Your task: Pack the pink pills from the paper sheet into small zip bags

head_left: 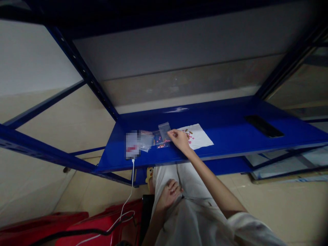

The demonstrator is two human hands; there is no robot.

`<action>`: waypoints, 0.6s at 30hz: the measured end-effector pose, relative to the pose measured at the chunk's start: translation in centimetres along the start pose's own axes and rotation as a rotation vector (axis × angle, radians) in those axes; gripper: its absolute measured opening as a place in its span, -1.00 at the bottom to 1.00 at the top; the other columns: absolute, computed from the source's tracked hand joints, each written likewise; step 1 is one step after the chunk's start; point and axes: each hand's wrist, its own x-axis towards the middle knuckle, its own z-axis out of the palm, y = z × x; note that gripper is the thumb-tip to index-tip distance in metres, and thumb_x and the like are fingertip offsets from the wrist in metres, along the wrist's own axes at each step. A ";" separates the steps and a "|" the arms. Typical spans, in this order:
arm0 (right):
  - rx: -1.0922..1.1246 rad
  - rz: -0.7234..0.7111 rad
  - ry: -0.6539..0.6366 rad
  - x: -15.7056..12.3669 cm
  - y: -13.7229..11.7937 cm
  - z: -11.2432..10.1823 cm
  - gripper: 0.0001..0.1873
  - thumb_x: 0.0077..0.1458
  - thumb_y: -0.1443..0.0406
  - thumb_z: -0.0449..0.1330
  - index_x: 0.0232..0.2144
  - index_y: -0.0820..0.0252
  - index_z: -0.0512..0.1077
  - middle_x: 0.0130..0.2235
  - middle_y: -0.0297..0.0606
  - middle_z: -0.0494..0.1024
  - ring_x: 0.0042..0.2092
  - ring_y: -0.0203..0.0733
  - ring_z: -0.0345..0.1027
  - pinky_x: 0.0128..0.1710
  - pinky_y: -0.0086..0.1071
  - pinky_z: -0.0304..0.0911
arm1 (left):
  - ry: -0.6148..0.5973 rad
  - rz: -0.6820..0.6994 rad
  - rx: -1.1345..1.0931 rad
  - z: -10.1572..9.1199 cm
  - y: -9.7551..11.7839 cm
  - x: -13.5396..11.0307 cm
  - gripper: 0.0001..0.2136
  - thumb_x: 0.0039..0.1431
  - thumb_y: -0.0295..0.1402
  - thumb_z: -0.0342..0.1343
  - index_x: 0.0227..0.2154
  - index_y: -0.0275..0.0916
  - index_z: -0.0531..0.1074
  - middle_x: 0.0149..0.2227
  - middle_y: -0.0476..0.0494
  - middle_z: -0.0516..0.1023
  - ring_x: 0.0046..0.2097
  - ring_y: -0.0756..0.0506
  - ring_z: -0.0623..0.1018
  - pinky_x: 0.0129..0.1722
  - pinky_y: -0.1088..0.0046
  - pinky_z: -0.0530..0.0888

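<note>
Over the blue shelf, my right hand point(180, 139) is closed in a pinch at the edge of a small clear zip bag point(164, 131). Under and beside that bag lie more small bags with pink and brown pieces point(158, 137) in them. To their left is a stack of clear zip bags point(147, 140). A white paper sheet point(203, 137) lies just right of the hand, with loose pink and brown capsule-like pieces point(189, 136) on it, partly covered by my fingers. My left hand point(171, 194) rests on my lap, fingers curled, nothing visible in it.
A phone-like device point(132, 145) with a white cable point(132, 174) sits at the left of the blue shelf point(230, 118). Farther right lies a dark phone-like object point(263, 125). Blue uprights point(84, 73) frame both sides. Red stools or chairs point(92, 227) stand at lower left.
</note>
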 end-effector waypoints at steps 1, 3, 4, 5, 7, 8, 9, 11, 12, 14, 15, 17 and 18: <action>0.067 -0.022 0.012 -0.3 0.3 -0.5 -0.77 0.03 0.20 0.10 -0.41 0.21 0.49 -0.46 -0.27 0.56 -0.43 -0.24 0.40 -0.44 -0.45 0.21 | -0.015 0.004 -0.016 0.3 0.3 0.1 -0.60 -0.07 -0.19 0.00 -0.70 -0.21 -0.13 -0.70 0.12 -0.06 -0.65 0.10 0.05 -0.18 0.27 0.34; 0.219 -0.031 -0.016 -1.1 0.9 -1.5 -0.74 0.00 0.18 0.13 -0.43 0.26 0.48 -0.46 -0.23 0.55 -0.43 -0.24 0.40 -0.41 -0.44 0.23 | -0.057 0.006 -0.041 0.9 1.4 0.2 -0.72 -0.13 -0.27 0.03 -0.71 -0.20 0.03 -0.72 0.09 0.10 -0.64 0.07 0.17 -0.23 0.29 0.34; 0.294 -0.018 -0.067 -1.7 1.2 -2.0 -0.73 -0.01 0.16 0.14 -0.44 0.28 0.48 -0.45 -0.22 0.55 -0.44 -0.25 0.39 -0.43 -0.44 0.24 | -0.079 0.009 -0.027 1.3 2.2 0.1 -0.79 -0.14 -0.30 0.03 -0.69 -0.21 0.11 -0.71 0.06 0.20 -0.63 0.04 0.25 -0.26 0.31 0.34; 0.355 -0.007 -0.132 -2.4 1.5 -2.5 -0.72 -0.02 0.15 0.15 -0.44 0.28 0.48 -0.45 -0.22 0.55 -0.45 -0.27 0.37 -0.45 -0.45 0.23 | -0.106 0.007 0.013 1.8 3.3 -0.1 -0.85 -0.14 -0.31 0.03 -0.64 -0.23 0.18 -0.69 0.02 0.27 -0.60 0.01 0.31 -0.31 0.34 0.34; 0.453 0.005 -0.275 -4.0 1.8 -3.6 -0.71 -0.05 0.14 0.19 -0.39 0.27 0.48 -0.46 -0.26 0.54 -0.48 -0.31 0.34 -0.49 -0.48 0.21 | -0.137 0.042 0.129 2.7 5.9 -0.8 -0.87 -0.08 -0.29 0.02 -0.53 -0.24 0.24 -0.63 -0.02 0.37 -0.53 -0.05 0.40 -0.38 0.39 0.32; 0.476 0.011 -0.345 -4.8 1.9 -4.1 -0.70 -0.07 0.13 0.21 -0.38 0.27 0.48 -0.48 -0.27 0.53 -0.49 -0.32 0.33 -0.52 -0.50 0.18 | -0.105 0.083 0.196 3.2 7.2 -1.2 -0.87 0.00 -0.28 -0.03 -0.45 -0.23 0.25 -0.58 -0.02 0.39 -0.47 -0.06 0.42 -0.35 0.40 0.32; 0.481 0.023 -0.408 -5.6 1.9 -4.6 -0.70 -0.07 0.13 0.22 -0.38 0.27 0.48 -0.48 -0.28 0.52 -0.48 -0.33 0.33 -0.55 -0.52 0.15 | -0.047 0.123 0.274 3.6 8.4 -1.7 -0.85 0.08 -0.25 -0.08 -0.37 -0.21 0.23 -0.56 0.01 0.39 -0.44 -0.05 0.43 -0.33 0.41 0.32; 0.482 0.046 -0.499 -7.2 1.6 -5.4 -0.72 -0.07 0.13 0.23 -0.42 0.27 0.49 -0.49 -0.28 0.52 -0.48 -0.34 0.32 -0.58 -0.54 0.10 | 0.165 0.217 0.453 4.3 10.1 -2.3 -0.82 0.12 -0.20 -0.08 -0.30 -0.18 0.20 -0.47 0.01 0.39 -0.37 -0.04 0.44 -0.27 0.43 0.32; 0.484 0.039 -0.551 -7.9 1.4 -5.7 -0.73 -0.07 0.14 0.23 -0.45 0.27 0.49 -0.48 -0.28 0.52 -0.48 -0.35 0.32 -0.57 -0.54 0.10 | 0.323 0.291 0.489 4.4 10.6 -2.5 -0.78 0.10 -0.19 -0.04 -0.25 -0.17 0.17 -0.40 0.00 0.39 -0.33 -0.04 0.44 -0.24 0.43 0.32; 0.487 0.024 -0.628 -9.0 0.8 -6.1 -0.74 -0.10 0.14 0.25 -0.49 0.26 0.50 -0.47 -0.28 0.53 -0.47 -0.34 0.33 -0.54 -0.52 0.13 | 0.584 0.425 0.528 4.4 11.0 -2.5 -0.68 0.04 -0.17 0.05 -0.19 -0.17 0.15 -0.28 -0.06 0.38 -0.24 -0.05 0.43 -0.20 0.42 0.33; 0.487 0.020 -0.659 -9.4 0.4 -6.1 -0.73 -0.11 0.13 0.26 -0.50 0.25 0.50 -0.47 -0.28 0.54 -0.46 -0.32 0.34 -0.52 -0.51 0.15 | 0.653 0.473 0.545 4.2 11.1 -2.5 -0.66 0.02 -0.16 0.07 -0.19 -0.18 0.18 -0.26 -0.08 0.38 -0.23 -0.06 0.43 -0.20 0.41 0.34; 0.490 0.022 -0.692 -9.9 -0.2 -6.0 -0.73 -0.12 0.12 0.26 -0.49 0.24 0.51 -0.47 -0.28 0.55 -0.45 -0.30 0.35 -0.51 -0.50 0.17 | 0.681 0.517 0.606 3.8 11.1 -2.4 -0.75 0.03 -0.16 0.06 -0.30 -0.21 0.30 -0.32 -0.08 0.40 -0.26 -0.07 0.44 -0.24 0.43 0.36; 0.493 0.026 -0.699 -10.0 -0.4 -5.9 -0.73 -0.13 0.12 0.27 -0.49 0.24 0.51 -0.48 -0.28 0.55 -0.45 -0.30 0.35 -0.51 -0.50 0.17 | 0.690 0.526 0.633 3.6 11.2 -2.5 -0.78 0.05 -0.16 0.05 -0.39 -0.23 0.34 -0.38 -0.07 0.41 -0.29 -0.06 0.44 -0.27 0.44 0.37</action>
